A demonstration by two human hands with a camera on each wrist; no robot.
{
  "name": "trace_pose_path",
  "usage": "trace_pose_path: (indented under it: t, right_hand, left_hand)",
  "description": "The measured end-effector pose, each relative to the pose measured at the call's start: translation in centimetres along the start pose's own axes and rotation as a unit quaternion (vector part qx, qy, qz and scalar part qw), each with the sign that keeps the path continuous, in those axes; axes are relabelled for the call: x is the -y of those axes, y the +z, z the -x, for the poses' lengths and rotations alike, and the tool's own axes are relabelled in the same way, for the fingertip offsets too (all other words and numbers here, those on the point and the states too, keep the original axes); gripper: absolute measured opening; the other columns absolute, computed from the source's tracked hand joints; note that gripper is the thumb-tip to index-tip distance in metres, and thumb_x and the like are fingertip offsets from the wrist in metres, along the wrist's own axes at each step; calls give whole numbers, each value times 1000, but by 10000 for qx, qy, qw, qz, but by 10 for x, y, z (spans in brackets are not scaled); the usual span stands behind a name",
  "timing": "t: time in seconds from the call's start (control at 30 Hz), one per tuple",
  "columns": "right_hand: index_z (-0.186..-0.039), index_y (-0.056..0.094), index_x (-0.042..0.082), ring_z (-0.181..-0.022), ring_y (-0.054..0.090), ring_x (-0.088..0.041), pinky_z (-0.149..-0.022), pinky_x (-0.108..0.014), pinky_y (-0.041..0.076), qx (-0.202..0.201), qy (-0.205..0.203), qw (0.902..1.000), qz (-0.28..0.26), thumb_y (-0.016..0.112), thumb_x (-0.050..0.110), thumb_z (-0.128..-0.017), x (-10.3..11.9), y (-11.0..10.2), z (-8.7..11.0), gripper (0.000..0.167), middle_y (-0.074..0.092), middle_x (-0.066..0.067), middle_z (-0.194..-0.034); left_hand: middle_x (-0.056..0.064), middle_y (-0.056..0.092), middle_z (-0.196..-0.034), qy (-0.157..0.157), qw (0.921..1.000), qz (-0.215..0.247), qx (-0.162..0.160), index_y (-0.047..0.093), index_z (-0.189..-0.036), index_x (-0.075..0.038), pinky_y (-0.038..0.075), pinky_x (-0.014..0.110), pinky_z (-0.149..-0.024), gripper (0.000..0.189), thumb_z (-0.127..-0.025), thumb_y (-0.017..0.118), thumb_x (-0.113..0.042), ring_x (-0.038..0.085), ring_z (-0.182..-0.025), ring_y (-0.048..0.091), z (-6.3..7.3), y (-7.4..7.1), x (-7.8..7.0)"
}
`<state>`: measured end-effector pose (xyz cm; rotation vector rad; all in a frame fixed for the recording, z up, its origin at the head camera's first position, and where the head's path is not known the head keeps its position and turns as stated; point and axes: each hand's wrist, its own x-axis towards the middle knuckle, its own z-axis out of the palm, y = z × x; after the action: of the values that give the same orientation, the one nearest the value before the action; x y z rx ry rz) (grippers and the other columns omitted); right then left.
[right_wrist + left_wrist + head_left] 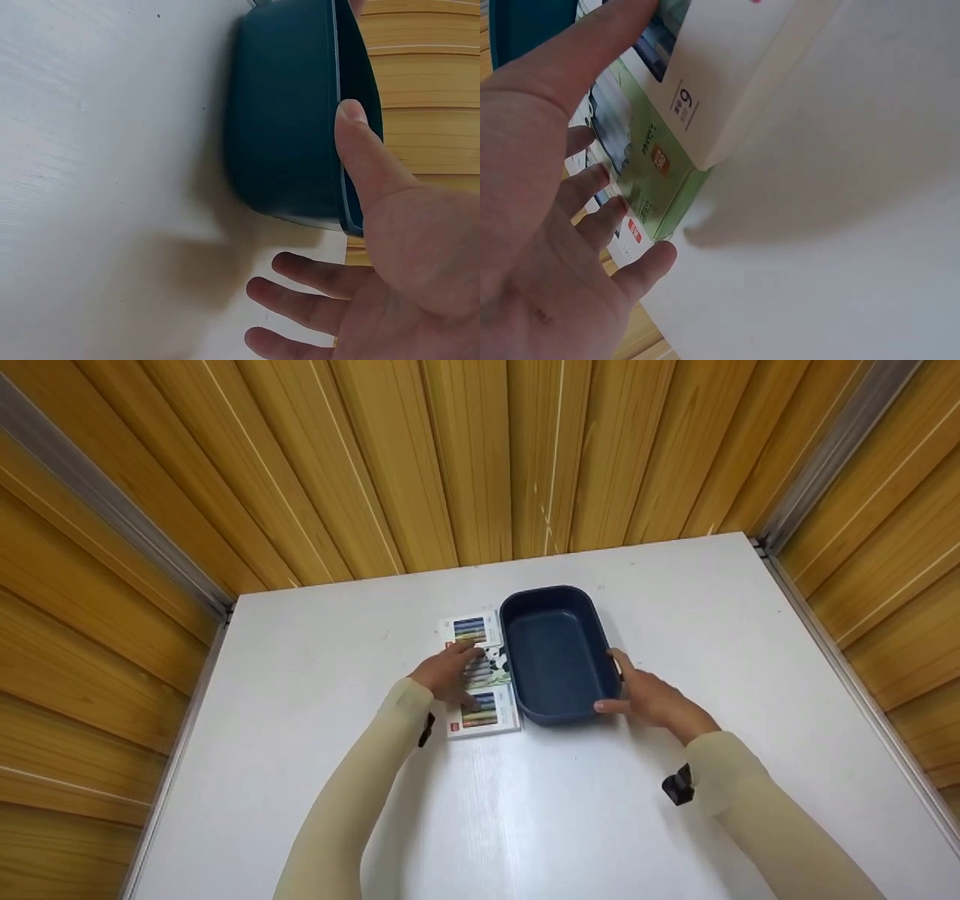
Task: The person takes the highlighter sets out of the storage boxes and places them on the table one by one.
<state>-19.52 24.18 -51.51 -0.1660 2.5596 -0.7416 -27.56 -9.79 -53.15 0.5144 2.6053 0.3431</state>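
A deep dark blue plastic tray (555,720) with rounded corners stands upright on the white table. Against its left side lie three flat boxes with windows showing coloured sticks: a far white box (491,624), a green box (676,196) with a panda picture, and a near white box (510,712). Spread across them is my left hand (448,673), fingers touching the box tops and the thumb on the near one. My right hand (654,697) is at the tray's near right corner. Its thumb (364,142) rests on the rim, while three straight fingers stand apart from the wall.
The white table (315,720) extends around the tray and boxes. Yellow wood-patterned panels (465,457) rise behind the table and along both sides, with grey metal posts (817,457) at the corners. A black strap piece (679,786) sits at the right wrist.
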Motion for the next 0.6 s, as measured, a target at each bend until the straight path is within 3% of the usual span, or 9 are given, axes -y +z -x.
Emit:
trace_pose_path:
  t: [0.3, 0.47, 0.6]
  right_hand:
    - [-153, 3, 20, -134, 41, -46, -108, -64, 31, -66, -189, 9988, -443, 70, 47, -84, -5, 5, -3, 100, 38, -31, -147]
    - [-154, 3, 16, -134, 42, -45, -109, -63, 31, -113, -212, 9990, -380, 70, 50, -83, -6, 4, -1, 104, 36, -31, -148]
    - [-155, 3, 13, -139, 32, -46, -111, -64, 26, -101, -152, 9993, -322, 69, 49, -85, -6, 4, 0, 103, 31, -30, -152]
  left_hand:
    - [-6, 18, -162, -132, 9999, 41, 23, 32, -151, -30, 33, 46, -115, 98, -69, 86, -36, 28, -144, 33, 1, 3, 2]
    - [-1, 20, -162, 70, 9997, -212, -20, 33, -151, -24, 36, 45, -113, 99, -69, 87, -36, 28, -142, 36, 1, 5, 1]
    - [1, 18, -163, 148, 9997, -189, 15, 30, -152, -23, 35, 45, -114, 98, -72, 84, -40, 29, -143, 34, 1, 6, -2]
